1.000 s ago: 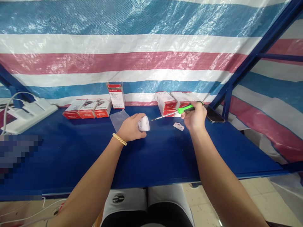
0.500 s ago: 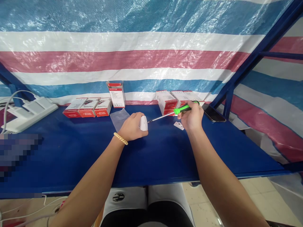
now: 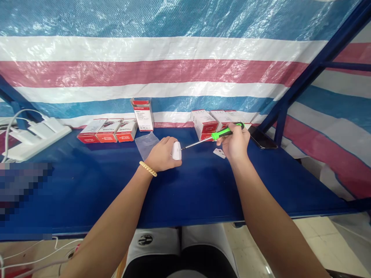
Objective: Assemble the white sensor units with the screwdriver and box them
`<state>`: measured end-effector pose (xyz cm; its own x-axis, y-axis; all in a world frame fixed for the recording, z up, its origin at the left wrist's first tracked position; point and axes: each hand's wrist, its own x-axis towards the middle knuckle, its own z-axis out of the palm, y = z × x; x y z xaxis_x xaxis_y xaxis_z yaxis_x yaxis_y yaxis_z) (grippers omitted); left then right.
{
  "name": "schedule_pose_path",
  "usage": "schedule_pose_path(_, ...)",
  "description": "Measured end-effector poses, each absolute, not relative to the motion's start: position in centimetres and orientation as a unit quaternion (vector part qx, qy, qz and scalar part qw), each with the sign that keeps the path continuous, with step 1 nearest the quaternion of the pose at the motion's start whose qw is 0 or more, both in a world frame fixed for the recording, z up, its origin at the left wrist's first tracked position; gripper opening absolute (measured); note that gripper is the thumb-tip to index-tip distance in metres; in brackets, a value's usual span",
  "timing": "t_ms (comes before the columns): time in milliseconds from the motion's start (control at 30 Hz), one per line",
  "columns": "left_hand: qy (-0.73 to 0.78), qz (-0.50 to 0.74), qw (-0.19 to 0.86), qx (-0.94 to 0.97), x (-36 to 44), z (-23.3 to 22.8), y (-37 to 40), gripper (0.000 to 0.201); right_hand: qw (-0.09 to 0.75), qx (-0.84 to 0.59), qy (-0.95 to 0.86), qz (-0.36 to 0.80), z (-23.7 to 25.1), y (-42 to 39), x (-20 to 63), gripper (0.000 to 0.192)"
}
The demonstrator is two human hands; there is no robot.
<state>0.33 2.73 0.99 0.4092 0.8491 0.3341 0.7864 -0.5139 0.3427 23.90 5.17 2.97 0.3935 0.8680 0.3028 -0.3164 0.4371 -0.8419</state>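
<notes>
My left hand (image 3: 163,155) is closed around a small white plastic detector (image 3: 176,151), whose end faces right above the blue table (image 3: 197,197). In my right hand (image 3: 236,143) is a screwdriver (image 3: 222,133) with a green and black handle. Its metal shaft slants down to the left, and the tip meets the right side of the white detector. Below the handle, close to my right hand, a small white plastic piece (image 3: 219,153) lies on the table. A clear plastic bag (image 3: 145,144) lies flat behind my left hand.
Several red and white boxes (image 3: 106,130) line the back left, with an opened box (image 3: 143,116) upright beside them. More boxes (image 3: 204,122) stand at back right. A phone (image 3: 263,138) lies right of my right hand. A power strip (image 3: 34,141) with plugs sits far left.
Both hands stay nearly in place, with the screwdriver tip still at the detector. The screwdriver handle has shifted very slightly in my right hand.
</notes>
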Motion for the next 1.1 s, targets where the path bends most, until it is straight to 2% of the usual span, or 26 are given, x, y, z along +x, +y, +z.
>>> schedule_pose_path(367,0.523,0.219,0.019,0.823,0.6,0.9,2.8,0.050,0.745,-0.354,-0.428,0.371,3.1,4.6,23.6,0.023)
schedule_pose_path(533,0.552,0.223,-0.021,0.803,0.6,0.6,3.0,0.052,0.736,-0.358,-0.463,0.339,3.1,4.0,23.7,0.037)
schedule_pose_path(700,0.577,0.219,-0.039,0.786,0.4,0.2,3.3,0.052,0.677,-0.446,-0.482,0.332,2.5,4.9,25.3,0.031)
schedule_pose_path(867,0.586,0.219,-0.041,0.779,0.2,0.1,3.4,0.049,0.591,-0.453,-0.501,0.442,2.3,5.7,27.1,0.031)
schedule_pose_path(967,0.583,0.217,-0.044,0.782,0.1,0.0,3.5,0.049,0.562,-0.482,-0.542,0.397,2.4,5.4,27.5,0.029)
schedule_pose_path(1100,0.567,0.212,-0.053,0.794,-0.1,-0.2,3.6,0.047,0.573,-0.507,-0.540,0.351,2.1,5.4,28.0,0.045)
